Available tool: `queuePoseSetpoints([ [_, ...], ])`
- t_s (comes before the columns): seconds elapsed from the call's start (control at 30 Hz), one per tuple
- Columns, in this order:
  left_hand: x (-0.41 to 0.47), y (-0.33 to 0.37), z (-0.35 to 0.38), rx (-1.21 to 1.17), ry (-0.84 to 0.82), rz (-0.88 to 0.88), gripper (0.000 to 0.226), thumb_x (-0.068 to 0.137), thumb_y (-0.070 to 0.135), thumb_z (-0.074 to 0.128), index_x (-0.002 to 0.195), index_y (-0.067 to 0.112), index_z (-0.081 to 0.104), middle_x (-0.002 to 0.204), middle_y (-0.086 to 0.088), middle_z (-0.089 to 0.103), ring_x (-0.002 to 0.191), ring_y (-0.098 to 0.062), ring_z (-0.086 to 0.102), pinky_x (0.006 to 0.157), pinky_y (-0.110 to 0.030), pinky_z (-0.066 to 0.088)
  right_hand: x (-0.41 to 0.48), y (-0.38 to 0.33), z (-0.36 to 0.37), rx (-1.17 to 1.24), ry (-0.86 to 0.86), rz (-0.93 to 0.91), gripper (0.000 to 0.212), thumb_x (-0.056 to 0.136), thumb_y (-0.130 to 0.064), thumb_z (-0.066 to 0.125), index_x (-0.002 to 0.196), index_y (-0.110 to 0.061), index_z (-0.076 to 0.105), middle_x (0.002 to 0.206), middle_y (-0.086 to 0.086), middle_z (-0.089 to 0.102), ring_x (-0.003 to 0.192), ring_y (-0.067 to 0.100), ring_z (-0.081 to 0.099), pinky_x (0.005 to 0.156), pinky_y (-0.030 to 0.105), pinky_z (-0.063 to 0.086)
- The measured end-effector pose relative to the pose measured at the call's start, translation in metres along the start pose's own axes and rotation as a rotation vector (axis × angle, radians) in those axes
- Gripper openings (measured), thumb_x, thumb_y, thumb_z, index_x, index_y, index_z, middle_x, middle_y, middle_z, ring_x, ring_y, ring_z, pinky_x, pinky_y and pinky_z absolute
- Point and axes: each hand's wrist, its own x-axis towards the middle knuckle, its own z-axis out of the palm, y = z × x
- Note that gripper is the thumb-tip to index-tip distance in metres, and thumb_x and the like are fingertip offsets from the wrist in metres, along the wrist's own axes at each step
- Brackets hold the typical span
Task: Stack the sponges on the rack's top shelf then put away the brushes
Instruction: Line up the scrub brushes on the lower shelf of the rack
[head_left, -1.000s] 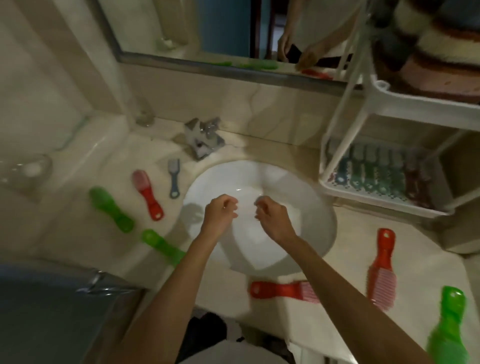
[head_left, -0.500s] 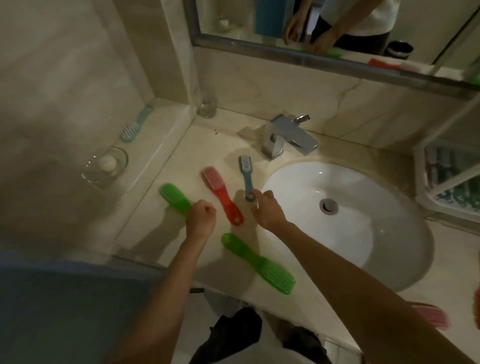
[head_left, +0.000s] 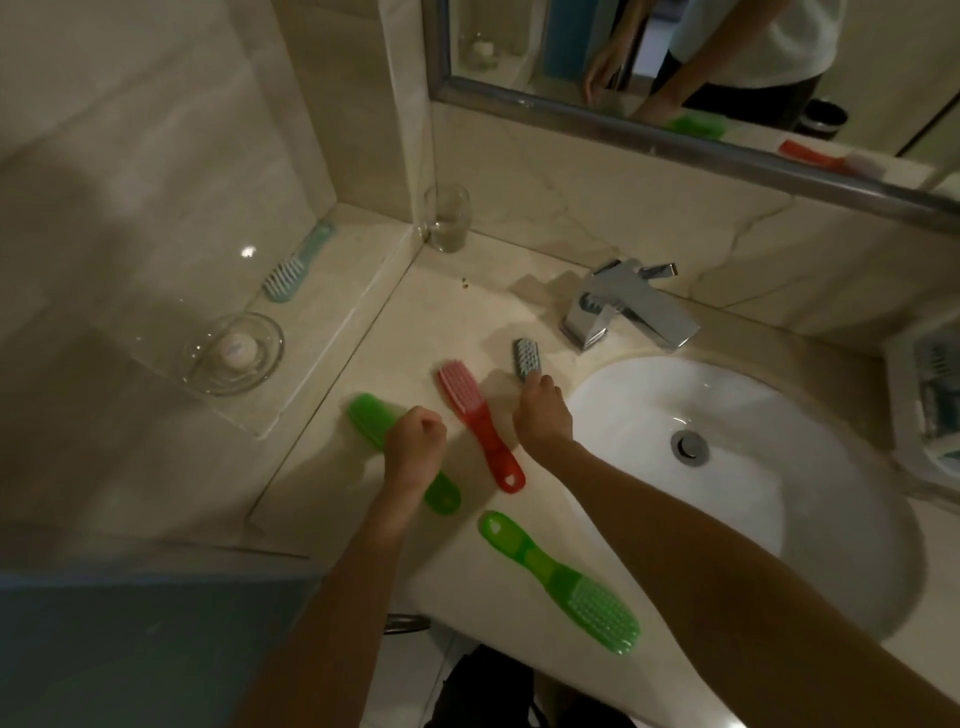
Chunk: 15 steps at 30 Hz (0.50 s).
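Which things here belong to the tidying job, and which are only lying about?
Job: grey brush, red brush, left green brush, near green brush, teal brush, rack.
Lying about: glass, soap dish, tap, sink, mirror.

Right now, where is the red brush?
In the head view the red brush lies on the counter left of the sink, between the left hand and the right hand.

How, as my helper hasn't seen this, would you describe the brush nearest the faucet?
Find the chrome faucet. Left of its base lies a grey-blue brush, handle under the right hand. It is smaller than the red brush beside it.
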Motion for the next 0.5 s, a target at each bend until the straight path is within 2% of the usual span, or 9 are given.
queuePoseSetpoints([
  [0.1, 0.004, 0.005, 0.001, -0.031, -0.007, -0.005, 0.026, 0.09, 0.005, 0.045, 0.109, -0.002, 0.061, 0.114, -0.018, 0.064, 0.106, -0.029, 0.058, 0.083, -0.026, 0.041, 0.006, 0.0, -0.002, 0.079, 0.028, 0.097, 0.039, 0.092, -0.006, 0.048, 0.129, -0.002, 0.036, 0.124, 0.016, 0.044, 0.107, 0.03, 0.054, 0.087, 0.036, 0.05],
  [0.2, 0.012, 0.007, -0.001, -0.074, 0.005, -0.011, 0.027, 0.09, 0.004, 0.044, 0.112, -0.001, 0.059, 0.114, -0.019, 0.063, 0.104, -0.032, 0.06, 0.09, -0.035, 0.047, 0.011, 0.003, -0.001, 0.093, 0.026, 0.138, 0.033, 0.091, -0.012, 0.052, 0.122, -0.002, 0.045, 0.117, 0.014, 0.049, 0.098, 0.029, 0.059, 0.082, 0.036, 0.055],
  [0.33, 0.02, 0.007, -0.006, -0.087, 0.009, -0.017, 0.027, 0.089, 0.005, 0.044, 0.113, 0.0, 0.058, 0.114, -0.021, 0.062, 0.102, -0.034, 0.061, 0.091, -0.041, 0.049, 0.016, 0.005, -0.005, 0.089, -0.024, 0.109, 0.031, 0.09, -0.017, 0.055, 0.121, -0.013, 0.052, 0.107, 0.01, 0.058, 0.09, 0.024, 0.061, 0.077, 0.033, 0.056],
  [0.43, 0.024, 0.011, -0.011, -0.076, 0.025, -0.008, 0.029, 0.092, 0.006, 0.044, 0.119, 0.003, 0.054, 0.116, -0.018, 0.062, 0.102, -0.031, 0.061, 0.086, -0.036, 0.048, 0.018, 0.002, -0.011, 0.173, -0.034, 0.12, 0.028, 0.091, -0.015, 0.055, 0.116, -0.009, 0.045, 0.105, 0.01, 0.059, 0.084, 0.02, 0.059, 0.073, 0.03, 0.055],
  [0.5, 0.031, 0.02, -0.017, -0.061, 0.079, 0.011, 0.033, 0.093, 0.008, 0.044, 0.125, 0.005, 0.049, 0.118, -0.015, 0.061, 0.103, -0.028, 0.06, 0.079, -0.031, 0.043, 0.018, -0.009, -0.017, 0.209, -0.019, 0.046, 0.028, 0.091, -0.013, 0.054, 0.117, -0.009, 0.044, 0.106, 0.01, 0.06, 0.083, 0.02, 0.06, 0.072, 0.031, 0.056],
])
